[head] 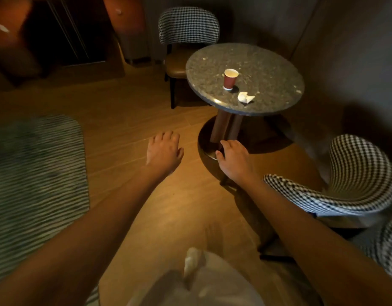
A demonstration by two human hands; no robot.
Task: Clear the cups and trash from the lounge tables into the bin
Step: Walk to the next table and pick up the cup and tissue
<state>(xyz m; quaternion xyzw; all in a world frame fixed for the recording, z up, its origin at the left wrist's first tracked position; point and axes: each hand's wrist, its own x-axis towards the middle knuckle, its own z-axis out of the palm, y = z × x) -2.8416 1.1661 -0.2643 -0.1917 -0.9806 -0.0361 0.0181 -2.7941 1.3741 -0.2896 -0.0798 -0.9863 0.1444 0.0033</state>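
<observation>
At the far left a striped rug (pixel 34 184) lies on the wooden floor (pixel 128 120), blurred at its edges. Beside it, reaching forward over bare boards, is the left hand (pixel 163 152), palm down, fingers loosely spread and holding nothing. Near the bottom edge, between the two forearms, there is a pale blurred shape that I cannot identify.

Farther back, past the left hand, a chair (pixel 188 27) with a checked back and a brown seat stands tucked against the round table (pixel 278 69). The table has a speckled stone top on a dark pedestal with a round base.

The right hand (pixel 233 159) is also stretched out palm down, fingers relaxed and slightly apart, empty. In the picture it overlaps the table's base, though it is hard to tell whether it touches anything.

On the table top, well beyond and above both hands, stands a red paper cup (pixel 230 79), upright, its pale inside showing. It sits near the middle of the top, closer in line with the right hand than the left. Just to the right of the cup and a little nearer the front edge lies a crumpled white napkin (pixel 245 97), close to the cup but not touching it.

At the far right a second checked chair (pixel 356 180) curves around near the right forearm.
</observation>
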